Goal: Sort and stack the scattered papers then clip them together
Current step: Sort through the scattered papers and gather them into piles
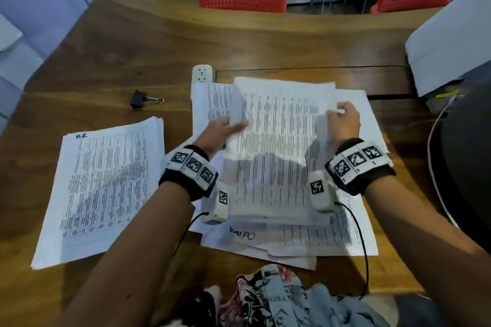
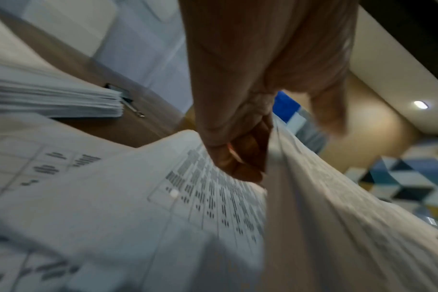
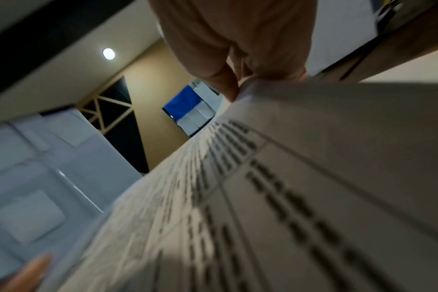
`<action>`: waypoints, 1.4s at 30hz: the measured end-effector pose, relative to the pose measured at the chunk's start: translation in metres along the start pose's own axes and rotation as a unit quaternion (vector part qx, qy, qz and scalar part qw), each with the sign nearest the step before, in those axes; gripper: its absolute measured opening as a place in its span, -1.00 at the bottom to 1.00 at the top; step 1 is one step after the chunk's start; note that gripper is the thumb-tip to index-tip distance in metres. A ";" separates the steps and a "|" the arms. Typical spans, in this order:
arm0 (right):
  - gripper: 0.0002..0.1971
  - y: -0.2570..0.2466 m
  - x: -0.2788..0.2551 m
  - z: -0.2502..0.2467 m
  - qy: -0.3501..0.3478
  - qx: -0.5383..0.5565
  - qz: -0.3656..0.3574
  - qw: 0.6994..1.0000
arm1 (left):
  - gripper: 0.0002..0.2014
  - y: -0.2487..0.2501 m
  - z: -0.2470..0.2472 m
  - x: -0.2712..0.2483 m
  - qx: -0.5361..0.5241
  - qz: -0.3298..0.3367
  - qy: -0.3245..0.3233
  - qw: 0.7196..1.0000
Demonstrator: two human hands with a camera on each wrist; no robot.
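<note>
Both hands hold one raised bundle of white printed sheets [image 1: 279,141] over the middle of the brown wooden table [image 1: 132,42]: the left hand [image 1: 220,131] has its fingers curled round the bundle's left edge, and the right hand [image 1: 344,125] pinches the right edge near the top. Beneath the bundle lie loose white sheets [image 1: 332,241], fanned and skewed, their corners sticking out toward the near table edge. The likeliest trouble, I judge, is the bowed bundle slipping apart, since each hand holds only an edge; a sheet could slide out and drop among the loose ones, or catch and drag them off the near edge. A squared white paper stack [image 1: 101,188] lies well to the left, and the black binder clip with wire handles [image 1: 144,99] sits apart beyond it, untouched. Bare wood lies between clip and stack; the white power strip [image 1: 202,73] crowds the far side.
</note>
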State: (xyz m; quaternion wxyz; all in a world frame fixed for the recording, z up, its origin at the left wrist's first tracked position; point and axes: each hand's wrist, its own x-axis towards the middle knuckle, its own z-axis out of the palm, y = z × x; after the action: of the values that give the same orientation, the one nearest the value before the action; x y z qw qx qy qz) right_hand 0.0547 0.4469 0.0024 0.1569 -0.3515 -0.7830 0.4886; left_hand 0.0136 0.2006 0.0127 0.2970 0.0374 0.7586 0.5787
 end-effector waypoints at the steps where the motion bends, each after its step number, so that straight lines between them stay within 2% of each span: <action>1: -0.79 0.010 -0.002 -0.003 -0.009 -0.045 0.021 0.999 | -0.71 -0.001 0.010 0.002 0.060 -0.007 -0.007 0.998; 2: -0.74 0.020 -0.003 -0.005 -0.021 -0.086 0.043 0.995 | -0.74 -0.005 0.017 0.005 0.114 -0.016 0.000 0.993; 4: -0.71 0.036 -0.004 -0.011 -0.047 -0.177 0.071 0.980 | -0.67 -0.018 0.033 0.013 0.180 -0.043 0.024 0.983; 7: -0.68 0.051 -0.007 -0.022 -0.058 -0.258 0.114 0.958 | -0.90 -0.034 0.056 0.023 0.183 -0.057 0.028 0.981; 10: -0.70 0.062 -0.012 -0.023 -0.068 -0.228 0.126 0.963 | -0.81 -0.037 0.075 0.028 0.155 -0.053 -0.003 0.987; 12: -0.72 0.065 -0.017 -0.018 -0.063 -0.171 0.116 0.976 | -0.58 -0.030 0.087 0.022 0.147 -0.044 -0.033 0.988; 13: -0.72 0.064 -0.021 -0.015 -0.051 -0.146 0.116 0.981 | -0.54 -0.027 0.092 0.020 0.147 -0.038 -0.035 0.988; 17: -0.67 0.059 -0.020 -0.009 -0.009 -0.094 0.119 0.988 | -0.63 -0.022 0.083 0.023 0.103 0.003 0.023 0.994; 21: -0.68 0.056 0.000 -0.007 -0.041 -0.174 0.016 0.984 | -0.58 -0.025 0.030 0.033 0.142 -0.010 0.155 0.978; 23: -0.56 0.053 0.008 -0.002 -0.107 -0.251 -0.033 0.962 | -0.52 -0.030 0.000 0.035 0.169 -0.051 0.219 0.960; 24: -0.46 0.050 0.010 0.000 -0.156 -0.303 -0.062 0.938 | -0.50 -0.031 -0.012 0.035 0.175 -0.063 0.245 0.951; 27: -0.21 0.039 0.014 0.008 -0.287 -0.424 -0.165 0.843 | -0.43 -0.033 -0.035 0.033 0.197 -0.097 0.289 0.932; 29: -0.18 0.036 0.014 0.014 -0.322 -0.450 -0.196 0.810 | -0.40 -0.034 -0.042 0.031 0.202 -0.102 0.286 0.931; 31: -0.14 0.035 0.017 0.020 -0.335 -0.467 -0.207 0.792 | -0.41 -0.036 -0.046 0.031 0.196 -0.092 0.272 0.938; 33: -0.19 0.032 0.018 0.025 -0.349 -0.483 -0.230 0.769 | -0.42 -0.042 -0.047 0.032 0.181 -0.083 0.264 0.944; 36: -0.29 0.028 0.020 0.028 -0.354 -0.505 -0.232 0.752 | -0.41 -0.047 -0.044 0.031 0.153 -0.077 0.264 0.949; 39: -0.50 0.026 0.023 0.031 -0.326 -0.527 -0.245 0.745 | -0.33 -0.050 -0.041 0.031 0.128 -0.071 0.275 0.950; 40: -0.55 0.024 0.024 0.030 -0.320 -0.527 -0.241 0.749 | -0.30 -0.050 -0.041 0.031 0.123 -0.071 0.281 0.949; 42: -0.66 0.018 0.028 0.027 -0.297 -0.507 -0.221 0.778 | -0.27 -0.052 -0.043 0.031 0.116 -0.071 0.294 0.946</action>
State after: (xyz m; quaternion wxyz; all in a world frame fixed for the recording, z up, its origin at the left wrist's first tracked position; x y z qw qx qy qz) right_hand 0.0265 0.4536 -0.0283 -0.1808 -0.0348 -0.9815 0.0532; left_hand -0.0182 0.1590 -0.0398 0.0946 -0.1539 0.8748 0.4496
